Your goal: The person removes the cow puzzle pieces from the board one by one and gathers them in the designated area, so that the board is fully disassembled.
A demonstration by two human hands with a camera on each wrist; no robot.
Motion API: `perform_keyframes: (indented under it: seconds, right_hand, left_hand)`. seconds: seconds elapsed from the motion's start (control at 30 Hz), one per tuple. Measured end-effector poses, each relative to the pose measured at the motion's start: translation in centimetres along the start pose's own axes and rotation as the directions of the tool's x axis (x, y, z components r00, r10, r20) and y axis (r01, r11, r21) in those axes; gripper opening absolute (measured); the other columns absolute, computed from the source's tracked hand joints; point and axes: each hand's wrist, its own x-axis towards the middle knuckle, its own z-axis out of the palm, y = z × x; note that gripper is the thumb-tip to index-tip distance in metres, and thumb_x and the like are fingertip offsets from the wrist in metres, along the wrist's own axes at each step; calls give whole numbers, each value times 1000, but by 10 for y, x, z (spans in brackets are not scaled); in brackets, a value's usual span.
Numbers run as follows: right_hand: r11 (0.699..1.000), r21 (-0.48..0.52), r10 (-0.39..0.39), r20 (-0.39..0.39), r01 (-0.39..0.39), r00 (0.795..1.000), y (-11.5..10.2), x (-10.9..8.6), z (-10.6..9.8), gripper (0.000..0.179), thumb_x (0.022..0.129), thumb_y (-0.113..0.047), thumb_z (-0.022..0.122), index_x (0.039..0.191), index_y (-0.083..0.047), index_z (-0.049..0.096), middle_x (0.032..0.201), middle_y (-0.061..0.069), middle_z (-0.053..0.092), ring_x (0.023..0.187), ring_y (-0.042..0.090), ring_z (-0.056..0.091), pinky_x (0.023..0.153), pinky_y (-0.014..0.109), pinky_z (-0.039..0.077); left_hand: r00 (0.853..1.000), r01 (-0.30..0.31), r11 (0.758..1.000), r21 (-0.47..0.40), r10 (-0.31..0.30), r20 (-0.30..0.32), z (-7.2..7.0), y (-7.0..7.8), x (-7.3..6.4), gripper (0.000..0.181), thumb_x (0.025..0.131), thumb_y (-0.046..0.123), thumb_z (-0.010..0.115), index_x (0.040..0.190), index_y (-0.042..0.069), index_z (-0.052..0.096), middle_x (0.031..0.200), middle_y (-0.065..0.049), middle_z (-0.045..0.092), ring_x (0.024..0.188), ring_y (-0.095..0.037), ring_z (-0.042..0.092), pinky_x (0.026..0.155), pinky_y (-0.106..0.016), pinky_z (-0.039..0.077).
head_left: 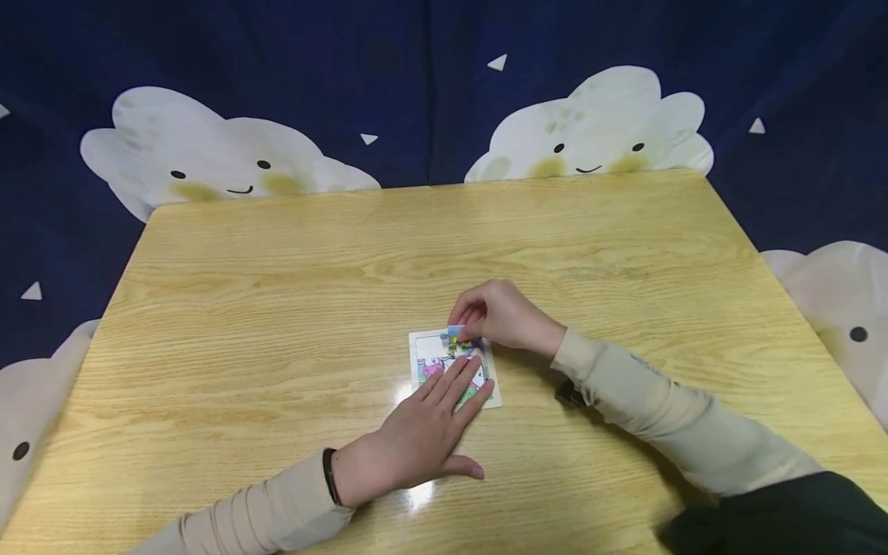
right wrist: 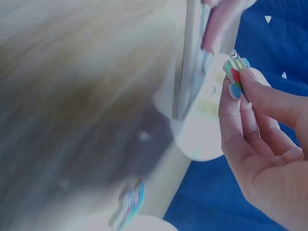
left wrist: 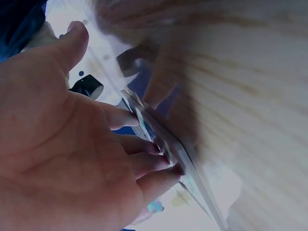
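Note:
A small jigsaw puzzle in a white-edged tray [head_left: 496, 400] lies on the table, partly filled with colourful cartoon pieces. Over its lower part rests my left hand [head_left: 416, 443], fingers straight and thumb spread; in the left wrist view its fingertips touch the puzzle's surface. My right hand [head_left: 509, 317] is at the tray's upper right, pinching a colourful puzzle piece [right wrist: 234, 79] between thumb and fingers. That piece is above the tray in the right wrist view. Part of the picture is hidden under both hands.
Another puzzle piece [right wrist: 129, 204] lies on the table near my right hand, mostly hidden behind it in the head view. The wooden table [head_left: 277, 308] extends around the tray. Behind its far edge hangs a dark blue curtain [head_left: 416, 77] with smiling clouds.

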Motion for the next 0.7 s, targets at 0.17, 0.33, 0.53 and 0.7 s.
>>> perform_keyframes:
  seconds: [0.17,0.33,0.53,0.7]
  right_hand:
    - [1000,6,16,-40,-16,999,5,-16,-19,10,79,2,79,84,-5,75,73,-1,69,65,12,63,60,25,51]
    - [998,4,55,-66,-55,996,19,-34,-37,10,79,2,79,85,-4,74,72,-1,69,63,17,64,57,25,51]
    - [989,-17,144,-75,-145,987,41,-55,-62,9,80,2,78,87,-4,75,77,2,70,68,18,65,60,26,52]
    - [970,-43,236,-95,-241,967,60,-67,-80,10,80,0,79,89,-3,75,78,4,70,68,15,64,61,24,51]
  left_hand:
    - [1000,-12,999,-44,11,-28,-1,-1,-1,94,89,69,46,156,7,22,161,-23,8,149,-33,8,116,-41,22]
    - [999,-15,999,-50,12,-50,-1,-1,-2,94,89,68,47,156,6,23,161,-23,9,148,-34,9,116,-41,24]
    - [997,-27,998,-56,24,-69,-1,-1,-3,94,90,67,48,156,5,23,160,-24,10,148,-35,11,116,-41,24]
    - [996,-37,998,-44,34,-86,-1,-1,-6,92,91,65,47,155,4,23,160,-24,13,148,-36,12,115,-41,25]
